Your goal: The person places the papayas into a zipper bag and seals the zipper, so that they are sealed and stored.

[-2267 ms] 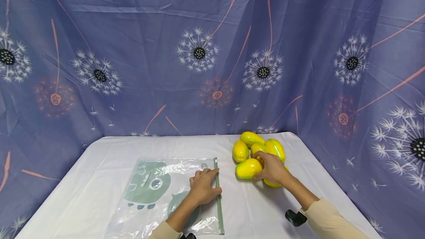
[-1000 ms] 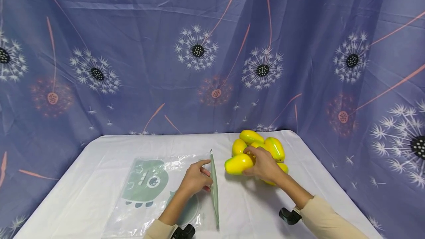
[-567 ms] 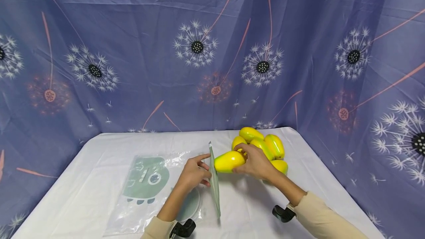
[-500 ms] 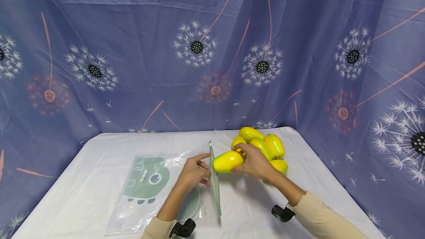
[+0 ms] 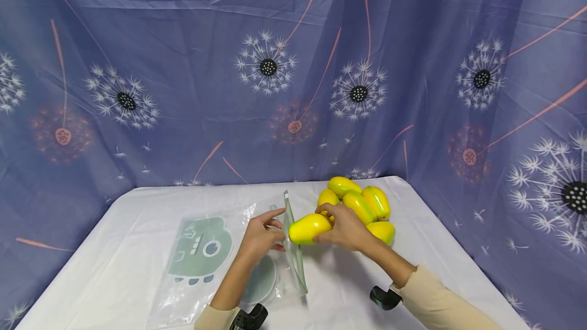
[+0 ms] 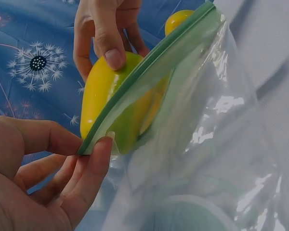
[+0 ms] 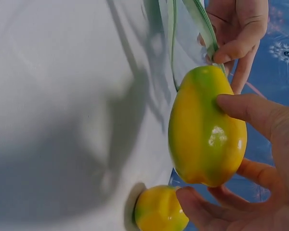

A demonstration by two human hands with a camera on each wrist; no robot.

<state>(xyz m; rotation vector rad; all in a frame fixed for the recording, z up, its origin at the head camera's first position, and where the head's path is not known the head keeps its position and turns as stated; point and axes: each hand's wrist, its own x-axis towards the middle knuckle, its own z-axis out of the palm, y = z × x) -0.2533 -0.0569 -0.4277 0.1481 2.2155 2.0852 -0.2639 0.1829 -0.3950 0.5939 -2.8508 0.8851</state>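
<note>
At the open mouth of the zip bag, my right grip grasps a mango-shaped fruit by its right end; I have my left grip pinching the bag's green edge.

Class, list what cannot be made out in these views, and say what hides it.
1. Held yellow fruit, head view: right end hidden by the right grip.
2. Round print, head view: left part hidden by the left forearm.
3. Background fruit, left wrist view: partly hidden by the green bag strip.
4. Same strip, right wrist view: cut off by the top edge.
</note>
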